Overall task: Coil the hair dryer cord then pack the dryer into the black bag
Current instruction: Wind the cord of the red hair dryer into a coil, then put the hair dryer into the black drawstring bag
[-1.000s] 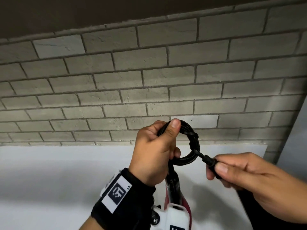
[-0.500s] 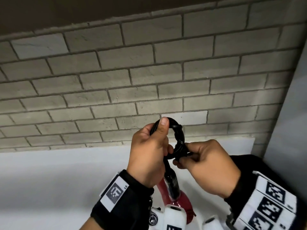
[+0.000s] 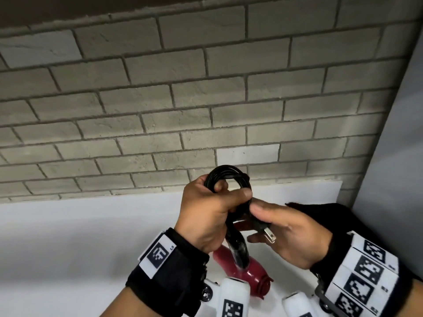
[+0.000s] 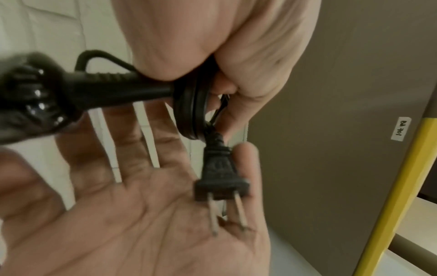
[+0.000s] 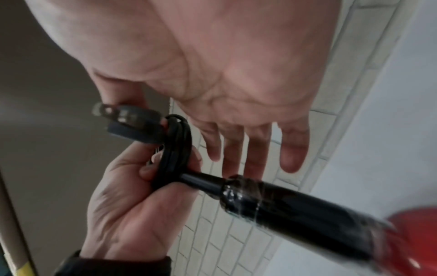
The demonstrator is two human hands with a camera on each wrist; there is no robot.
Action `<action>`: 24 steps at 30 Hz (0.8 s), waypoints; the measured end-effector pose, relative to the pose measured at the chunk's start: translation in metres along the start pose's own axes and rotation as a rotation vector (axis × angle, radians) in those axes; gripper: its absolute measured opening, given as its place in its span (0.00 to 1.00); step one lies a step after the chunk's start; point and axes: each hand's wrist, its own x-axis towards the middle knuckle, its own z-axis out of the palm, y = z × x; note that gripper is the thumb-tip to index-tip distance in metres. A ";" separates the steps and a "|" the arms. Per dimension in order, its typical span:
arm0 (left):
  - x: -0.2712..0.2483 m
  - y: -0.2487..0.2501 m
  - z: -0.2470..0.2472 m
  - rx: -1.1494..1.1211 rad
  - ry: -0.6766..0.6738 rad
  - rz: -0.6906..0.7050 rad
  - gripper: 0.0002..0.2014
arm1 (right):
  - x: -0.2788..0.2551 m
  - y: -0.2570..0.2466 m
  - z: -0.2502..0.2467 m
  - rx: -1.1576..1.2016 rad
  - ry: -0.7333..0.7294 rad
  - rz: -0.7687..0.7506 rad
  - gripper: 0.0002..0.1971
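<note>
My left hand (image 3: 206, 216) grips the coiled black cord (image 3: 229, 173) in front of the wall, with its fingers curled through the loops (image 5: 175, 145). The black plug (image 4: 220, 171) sticks out below the coil. My right hand (image 3: 290, 234) is beside it with its fingers (image 5: 250, 149) straight and spread, and only the thumb lies along the plug (image 3: 269, 235). The red hair dryer (image 3: 242, 271) hangs under the coil by its black handle (image 5: 295, 211). The black bag is not in view.
A white table top (image 3: 68, 248) lies below my hands and meets a grey brick wall (image 3: 183, 110) behind. A grey panel (image 3: 400, 156) stands at the right. A yellow post (image 4: 390, 186) runs along its edge.
The right hand brought the plug end from the right in to the coil, then straightened its fingers. The left hand kept its grip on the coil.
</note>
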 end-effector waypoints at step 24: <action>-0.013 -0.117 -0.087 0.589 -0.190 -0.718 0.05 | -0.039 0.112 -0.011 -1.501 -0.154 0.558 0.26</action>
